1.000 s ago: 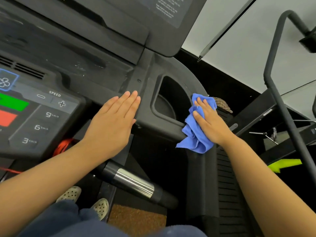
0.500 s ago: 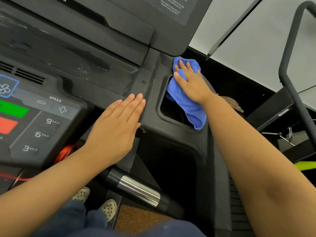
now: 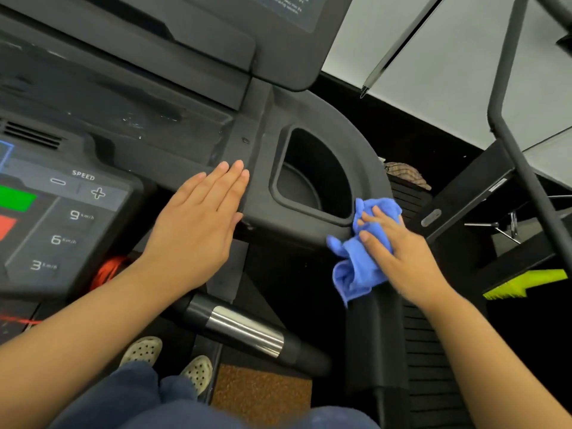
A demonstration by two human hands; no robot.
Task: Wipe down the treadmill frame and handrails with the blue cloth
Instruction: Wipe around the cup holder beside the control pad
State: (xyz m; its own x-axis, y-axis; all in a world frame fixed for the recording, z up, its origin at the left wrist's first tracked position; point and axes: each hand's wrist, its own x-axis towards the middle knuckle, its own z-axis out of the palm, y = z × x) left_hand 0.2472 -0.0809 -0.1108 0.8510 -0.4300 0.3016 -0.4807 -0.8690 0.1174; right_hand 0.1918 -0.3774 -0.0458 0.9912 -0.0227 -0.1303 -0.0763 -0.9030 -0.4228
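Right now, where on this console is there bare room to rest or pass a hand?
Free: the ledge beyond the left hand, between speed keypad and screen; inside the cup holder. Crowded: the holder's near-right rim, where the right hand presses the blue cloth.

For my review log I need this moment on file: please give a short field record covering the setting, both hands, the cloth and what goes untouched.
setting: treadmill console, seen from above
left hand: flat, fingers straight, resting on the console left of the cup holder
right hand: presses the blue cloth against the frame at the cup holder's lower right corner
cloth state: bunched, part hanging below the hand
handrail grip: below the hands, untouched
speed panel: far left, untouched
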